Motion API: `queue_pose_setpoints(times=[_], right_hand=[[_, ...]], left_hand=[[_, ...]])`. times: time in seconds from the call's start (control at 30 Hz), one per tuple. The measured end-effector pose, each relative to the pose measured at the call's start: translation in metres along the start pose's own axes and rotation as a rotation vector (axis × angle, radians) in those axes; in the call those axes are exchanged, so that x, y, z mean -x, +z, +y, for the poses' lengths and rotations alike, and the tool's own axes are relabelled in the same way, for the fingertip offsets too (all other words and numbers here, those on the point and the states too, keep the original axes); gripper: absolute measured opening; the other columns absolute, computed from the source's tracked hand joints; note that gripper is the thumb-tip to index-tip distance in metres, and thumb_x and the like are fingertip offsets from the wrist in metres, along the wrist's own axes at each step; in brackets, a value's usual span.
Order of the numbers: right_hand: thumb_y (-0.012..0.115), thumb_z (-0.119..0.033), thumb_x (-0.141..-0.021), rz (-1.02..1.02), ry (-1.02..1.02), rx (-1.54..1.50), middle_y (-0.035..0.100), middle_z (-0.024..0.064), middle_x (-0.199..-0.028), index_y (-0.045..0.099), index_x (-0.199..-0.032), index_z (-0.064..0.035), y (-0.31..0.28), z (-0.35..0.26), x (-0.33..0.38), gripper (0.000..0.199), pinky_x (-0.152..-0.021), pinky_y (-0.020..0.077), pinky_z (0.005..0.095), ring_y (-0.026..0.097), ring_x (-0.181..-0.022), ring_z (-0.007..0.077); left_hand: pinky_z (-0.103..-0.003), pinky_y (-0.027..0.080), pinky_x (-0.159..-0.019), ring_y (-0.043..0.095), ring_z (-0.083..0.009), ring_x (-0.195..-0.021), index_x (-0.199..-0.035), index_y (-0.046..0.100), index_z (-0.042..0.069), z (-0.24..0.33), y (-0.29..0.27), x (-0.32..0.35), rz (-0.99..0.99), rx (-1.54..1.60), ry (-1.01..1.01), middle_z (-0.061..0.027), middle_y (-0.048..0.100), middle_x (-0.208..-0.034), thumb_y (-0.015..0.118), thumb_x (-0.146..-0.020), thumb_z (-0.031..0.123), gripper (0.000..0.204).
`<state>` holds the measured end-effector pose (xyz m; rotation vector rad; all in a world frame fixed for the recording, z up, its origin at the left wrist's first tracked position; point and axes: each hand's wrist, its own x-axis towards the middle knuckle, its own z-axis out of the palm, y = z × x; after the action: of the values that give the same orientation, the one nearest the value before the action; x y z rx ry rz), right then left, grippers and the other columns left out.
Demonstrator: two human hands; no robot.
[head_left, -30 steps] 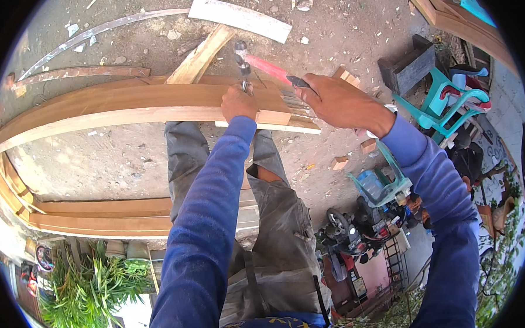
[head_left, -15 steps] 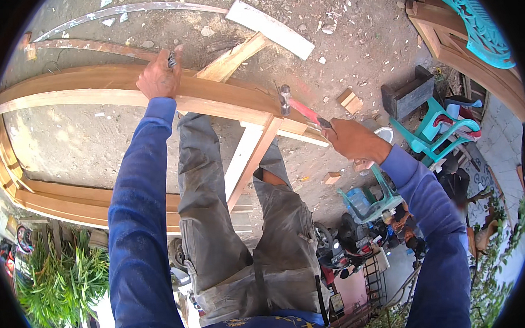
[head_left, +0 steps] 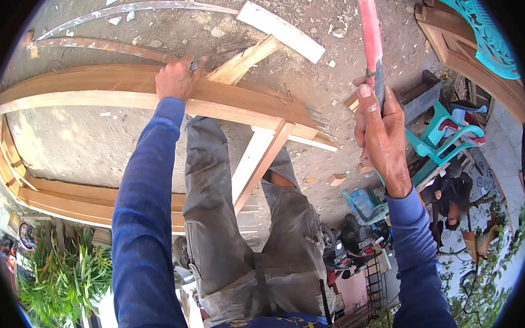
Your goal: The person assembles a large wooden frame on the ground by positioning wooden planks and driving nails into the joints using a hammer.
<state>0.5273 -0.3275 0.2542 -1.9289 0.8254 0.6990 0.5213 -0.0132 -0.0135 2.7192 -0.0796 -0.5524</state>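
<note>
My right hand is wrapped round the dark grip of a hammer with a red handle. The hammer is raised, and its head lies beyond the top edge of the view. My left hand rests on the curved wooden frame, its fingers closed on a small bunch of grey metal pieces that look like nails. Thin nails stick up from the frame near its right end. A wooden crosspiece runs from that end back between my legs.
Beyond the frame lie a split wood piece and a pale board. Right of me are a dark box, a green plastic chair and another wooden frame. A person is at far right; motorcycles stand behind.
My right hand has swung the hammer up, away from the nails at the frame's end. My left hand stays on the frame, appearing slightly farther right as the whole view shifts.
</note>
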Motion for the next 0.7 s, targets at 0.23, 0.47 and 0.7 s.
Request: queue_pose_setpoints(times=[0.23,0.47,0.7], right_hand=[[0.062,-0.038,-0.101,0.116,0.635,-0.451,0.044,-0.0046,-0.065,0.054,-0.104,-0.0077,0.048,0.162,0.135,0.032,-0.038,0.0319,0.0235,0.042,-0.045,0.0044],[0.058,-0.039,-0.103,0.196,0.893,-0.635,0.038,-0.0058,-0.058,0.051,-0.104,-0.0116,0.062,0.258,0.217,0.028,-0.038,0.0352,0.0232,0.036,-0.040,0.0041],[0.067,-0.031,-0.098,0.172,0.972,-0.891,0.049,-0.0016,-0.072,0.052,-0.114,-0.0071,0.056,0.289,0.229,0.032,-0.037,0.0329,0.0232,0.044,-0.044,0.0048]], left_hand=[[-0.052,0.056,-0.073,0.069,-0.0425,-0.077,-0.097,0.075,0.011,0.036,0.017,0.000,-0.285,-0.076,0.115,-0.0194,0.071,-0.078,0.068,-0.091,0.049,0.040],[-0.051,0.057,-0.083,0.071,-0.0422,-0.093,-0.097,0.075,0.004,0.115,0.139,-0.013,-0.595,-0.129,0.346,-0.0263,0.072,-0.096,0.063,-0.092,0.022,0.022],[-0.053,0.054,-0.084,0.069,-0.0419,-0.094,-0.090,0.071,-0.001,0.103,0.248,-0.048,-0.830,-0.495,0.440,-0.0273,0.070,-0.095,0.059,-0.090,0.016,0.022]])
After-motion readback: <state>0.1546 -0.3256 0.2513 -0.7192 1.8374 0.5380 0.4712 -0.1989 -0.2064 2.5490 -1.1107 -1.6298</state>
